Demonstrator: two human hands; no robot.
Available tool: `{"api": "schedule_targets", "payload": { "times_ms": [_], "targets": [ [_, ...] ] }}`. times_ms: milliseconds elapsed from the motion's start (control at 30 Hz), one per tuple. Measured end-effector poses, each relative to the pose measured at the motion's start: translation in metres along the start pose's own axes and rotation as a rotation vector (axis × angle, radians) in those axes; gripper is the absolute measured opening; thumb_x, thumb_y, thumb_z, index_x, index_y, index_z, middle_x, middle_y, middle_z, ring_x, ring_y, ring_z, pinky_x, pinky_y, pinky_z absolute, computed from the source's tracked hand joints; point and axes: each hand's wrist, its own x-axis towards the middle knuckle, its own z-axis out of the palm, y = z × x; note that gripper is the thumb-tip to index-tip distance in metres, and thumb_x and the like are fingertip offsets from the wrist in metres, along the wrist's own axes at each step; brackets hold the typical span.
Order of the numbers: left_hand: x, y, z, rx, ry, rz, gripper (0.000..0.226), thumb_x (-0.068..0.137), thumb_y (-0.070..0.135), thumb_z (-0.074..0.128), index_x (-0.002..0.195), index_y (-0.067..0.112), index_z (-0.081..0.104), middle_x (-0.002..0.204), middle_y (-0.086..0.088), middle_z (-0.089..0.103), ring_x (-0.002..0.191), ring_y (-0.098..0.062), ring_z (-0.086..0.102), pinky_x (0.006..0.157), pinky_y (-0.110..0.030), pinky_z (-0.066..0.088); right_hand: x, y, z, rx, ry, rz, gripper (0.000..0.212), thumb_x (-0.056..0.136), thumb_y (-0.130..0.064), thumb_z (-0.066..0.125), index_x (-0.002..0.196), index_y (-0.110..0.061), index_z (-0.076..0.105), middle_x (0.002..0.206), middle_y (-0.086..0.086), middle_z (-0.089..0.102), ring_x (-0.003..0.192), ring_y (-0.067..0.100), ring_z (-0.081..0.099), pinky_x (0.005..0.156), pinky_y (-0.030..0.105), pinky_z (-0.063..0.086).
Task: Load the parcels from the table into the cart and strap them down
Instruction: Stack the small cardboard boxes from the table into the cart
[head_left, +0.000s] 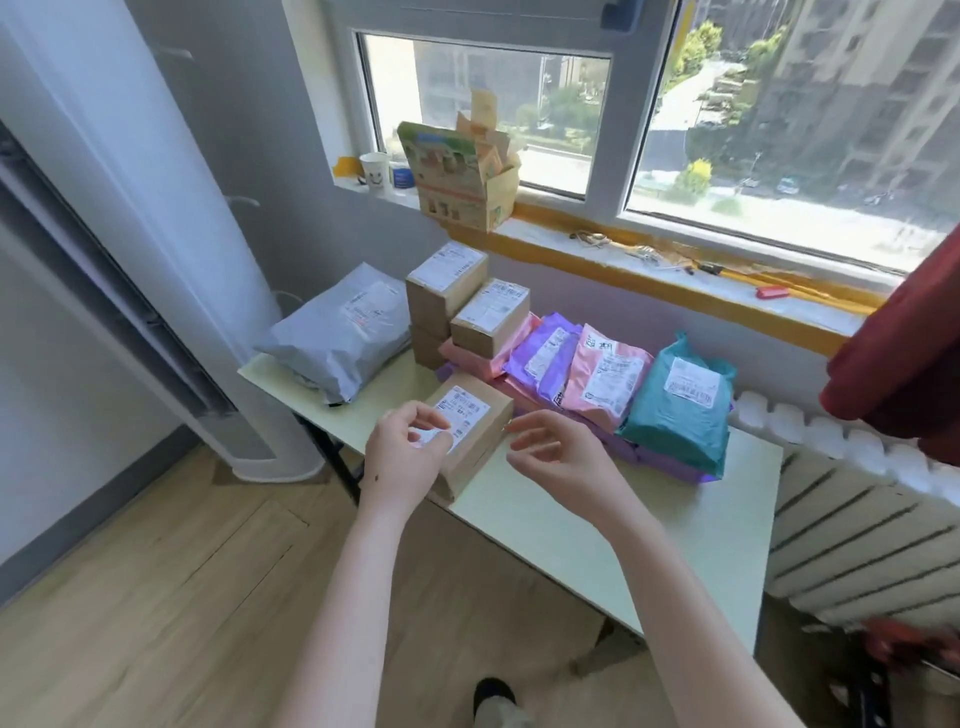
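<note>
I'm reaching both arms over the counter (597, 540) toward the nearest brown box (475, 421), sitting at the near edge. My left hand (402, 452) is curling over its labelled corner, fingers bent and touching the top; I can't tell whether it's actually gripping yet. My right hand (556, 452) is hovering just beside the box's right side, fingers loosely spread, holding nothing.

The box is lying so near the edge that a one-sided pull could tip it onto the floor. Just behind it, pink and purple mailers (566, 364) are leaning on each other with a teal bag (680, 410) alongside; bumping them could send the slick bags sliding. Further back, stacked boxes (457, 296) and a grey bag (337, 338) are waiting.

The cart isn't clearly showing; something red and dark at the bottom right corner is cut off and blurred, and I'm seeing no strap.
</note>
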Motion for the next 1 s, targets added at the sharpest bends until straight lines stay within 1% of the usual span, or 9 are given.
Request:
{"api": "schedule_targets", "payload": {
  "times_ms": [67,167,333,433,567,667,800,900,1000],
  "targets": [
    [0.027,-0.017,-0.003,0.061,-0.007,-0.059,0.014,0.078,0.015,0.064,0.074,0.028,0.062,0.094,0.000,0.059,0.095,-0.022,0.055,0.083,-0.033,0.046,0.023,0.006,0.012,0.000,-0.030,0.052,0.021,0.084,-0.017,0.070,0.101,-0.028,0.067,0.092,-0.006,0.065,0.077,0.007,0.065,0.061,0.015,0.045],
    [0.058,-0.037,-0.006,0.132,-0.025,-0.128,0.014,0.079,0.017,0.065,0.077,0.030,0.062,0.104,0.004,0.061,0.109,-0.021,0.048,0.096,-0.040,0.041,0.053,0.016,0.030,0.011,-0.061,0.125,0.025,0.083,-0.017,0.070,0.106,-0.027,0.065,0.097,-0.006,0.062,0.079,0.007,0.063,0.061,0.016,0.045],
    [0.097,-0.065,-0.003,0.160,-0.142,-0.171,0.023,0.081,0.012,0.064,0.098,0.028,0.062,0.117,0.006,0.060,0.112,-0.013,0.049,0.085,-0.028,0.036,0.092,0.036,0.055,0.073,-0.015,0.279,0.041,0.083,-0.016,0.072,0.119,-0.026,0.057,0.112,-0.001,0.056,0.089,0.012,0.061,0.068,0.019,0.047],
    [0.121,-0.083,0.004,0.200,-0.232,-0.197,0.038,0.082,0.012,0.062,0.117,0.026,0.059,0.130,0.004,0.056,0.119,-0.015,0.049,0.084,-0.025,0.035,0.113,0.052,0.071,0.086,-0.001,0.411,0.059,0.082,-0.020,0.074,0.133,-0.025,0.046,0.126,0.004,0.048,0.109,0.018,0.056,0.088,0.032,0.052],
    [0.151,-0.104,0.014,0.250,-0.370,-0.236,0.059,0.084,0.013,0.062,0.140,0.021,0.044,0.144,-0.003,0.046,0.133,-0.020,0.040,0.101,-0.029,0.035,0.135,0.069,0.095,0.116,0.002,0.569,0.083,0.081,-0.019,0.075,0.148,-0.019,0.026,0.141,0.006,0.032,0.125,0.022,0.045,0.100,0.039,0.047],
    [0.173,-0.117,0.020,0.321,-0.483,-0.276,0.070,0.086,0.016,0.062,0.148,0.014,0.031,0.150,-0.007,0.039,0.137,-0.023,0.036,0.105,-0.032,0.032,0.146,0.080,0.113,0.166,0.065,0.672,0.077,0.082,-0.017,0.073,0.143,-0.022,0.026,0.139,0.003,0.036,0.122,0.022,0.045,0.095,0.041,0.047],
    [0.195,-0.124,0.025,0.395,-0.633,-0.315,0.076,0.085,0.026,0.066,0.148,0.006,0.028,0.148,-0.010,0.042,0.135,-0.027,0.039,0.104,-0.032,0.035,0.151,0.086,0.132,0.294,0.098,0.846,0.064,0.084,-0.019,0.069,0.136,-0.023,0.033,0.135,-0.002,0.050,0.113,0.019,0.051,0.084,0.040,0.046],
    [0.205,-0.129,0.024,0.367,-0.739,-0.356,0.091,0.066,0.046,0.071,0.142,0.008,0.039,0.139,-0.006,0.052,0.125,-0.026,0.050,0.100,-0.034,0.043,0.152,0.087,0.144,0.372,0.196,0.892,0.059,0.085,-0.017,0.067,0.134,-0.021,0.036,0.125,-0.002,0.056,0.110,0.019,0.057,0.086,0.038,0.045],
    [0.211,-0.138,0.025,0.331,-0.823,-0.342,0.075,0.055,0.050,0.068,0.121,0.018,0.055,0.120,-0.002,0.065,0.107,-0.022,0.062,0.089,-0.038,0.052,0.150,0.081,0.151,0.461,0.283,0.897,0.061,0.087,-0.014,0.066,0.139,-0.021,0.035,0.115,-0.003,0.058,0.100,0.017,0.059,0.077,0.031,0.046]
  ]
}}
